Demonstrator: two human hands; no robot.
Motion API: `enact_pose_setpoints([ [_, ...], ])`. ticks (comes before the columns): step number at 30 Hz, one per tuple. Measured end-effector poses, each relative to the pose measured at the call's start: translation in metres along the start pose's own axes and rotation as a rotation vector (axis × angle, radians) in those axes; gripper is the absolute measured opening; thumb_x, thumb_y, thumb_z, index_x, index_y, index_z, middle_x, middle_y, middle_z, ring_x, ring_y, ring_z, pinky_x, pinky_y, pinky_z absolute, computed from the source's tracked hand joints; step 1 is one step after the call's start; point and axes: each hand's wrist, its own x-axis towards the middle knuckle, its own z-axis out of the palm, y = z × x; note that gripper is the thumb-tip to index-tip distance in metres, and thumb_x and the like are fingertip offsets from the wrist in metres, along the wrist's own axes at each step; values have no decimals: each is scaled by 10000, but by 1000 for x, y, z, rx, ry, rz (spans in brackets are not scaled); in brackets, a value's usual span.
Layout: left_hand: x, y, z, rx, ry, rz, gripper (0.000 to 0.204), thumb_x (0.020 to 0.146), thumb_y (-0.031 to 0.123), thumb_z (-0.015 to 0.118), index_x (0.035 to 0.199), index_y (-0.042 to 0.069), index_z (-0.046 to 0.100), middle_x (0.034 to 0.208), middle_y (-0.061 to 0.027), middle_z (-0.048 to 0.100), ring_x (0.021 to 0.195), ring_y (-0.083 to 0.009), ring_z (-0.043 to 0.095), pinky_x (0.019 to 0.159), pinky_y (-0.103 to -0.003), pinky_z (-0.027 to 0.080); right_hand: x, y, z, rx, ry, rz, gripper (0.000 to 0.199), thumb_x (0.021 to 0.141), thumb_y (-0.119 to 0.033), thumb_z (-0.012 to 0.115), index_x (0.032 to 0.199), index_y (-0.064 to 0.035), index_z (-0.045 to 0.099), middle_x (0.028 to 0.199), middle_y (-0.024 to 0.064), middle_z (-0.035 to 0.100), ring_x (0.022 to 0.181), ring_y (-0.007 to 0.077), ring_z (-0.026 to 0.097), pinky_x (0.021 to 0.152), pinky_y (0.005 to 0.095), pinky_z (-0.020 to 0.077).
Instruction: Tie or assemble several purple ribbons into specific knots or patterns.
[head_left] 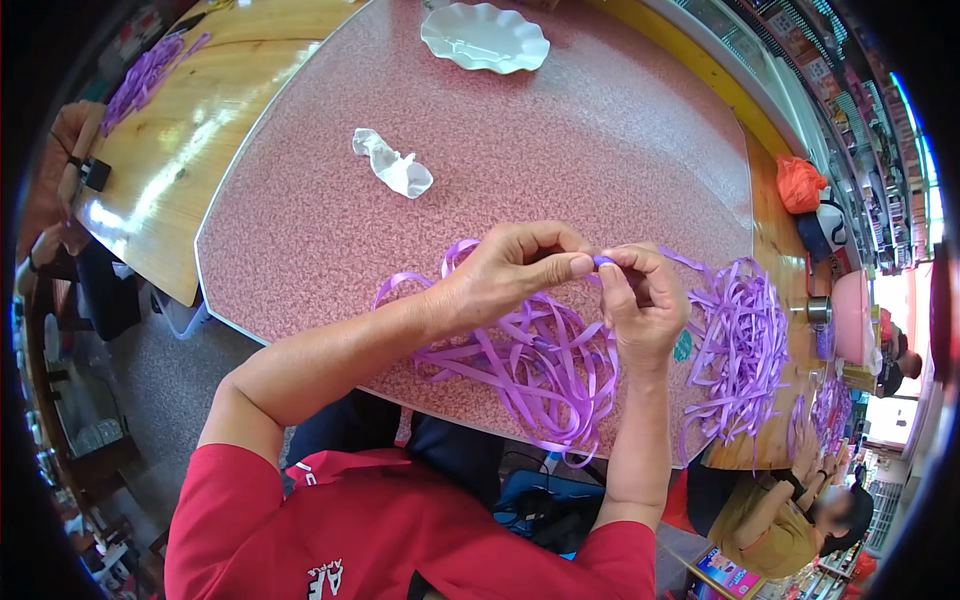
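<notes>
Both hands meet above the near side of the pink speckled table. Between the fingertips of my left hand and my right hand is a short bit of purple ribbon. Each hand pinches it with thumb and forefinger. Below them lies a loose tangle of purple ribbons, some trailing over the table's near edge. To the right of my right hand is a denser heap of purple ribbons. A small green round mark shows between that heap and my right wrist.
A white scalloped dish stands at the far side, with a crumpled white tissue nearer. A red plastic bag and a pink tub are at the right. People handle purple ribbons at left and right.
</notes>
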Motion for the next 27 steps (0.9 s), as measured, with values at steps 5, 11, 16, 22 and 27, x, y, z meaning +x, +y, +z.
enact_pose_setpoints([
  [5,-2,11,1,-64,59,-121,208,971,268,682,1061,83,713,748,101,534,615,-2,377,533,-198,263,5,-6,-3,204,-87,10,139,932,25,655,1066,26,691,933,100,657,589,90,594,475,198,463],
  [11,-1,8,0,-158,93,-165,183,958,251,698,1035,86,683,760,90,536,614,-9,367,531,-205,266,5,-7,2,215,-79,21,136,941,31,641,1068,32,688,924,111,655,602,106,617,481,209,486],
  [16,-3,10,1,-126,103,-119,179,948,235,713,1039,86,675,786,82,558,633,-7,379,542,-204,278,4,-8,6,150,-33,5,139,939,28,646,1073,29,684,917,105,654,600,104,621,484,211,486],
  [22,-4,8,3,-123,117,-89,159,950,186,711,1047,69,664,876,58,614,761,-6,506,621,-188,382,3,-8,8,-21,-13,-84,123,949,21,636,1067,31,670,935,102,647,566,101,581,493,213,459],
  [27,-6,6,2,-43,95,-108,165,965,156,688,1074,40,643,964,25,634,898,-28,576,779,-203,481,4,-9,7,-24,-37,-107,117,947,26,636,1060,35,669,920,98,648,566,100,582,493,214,454],
])
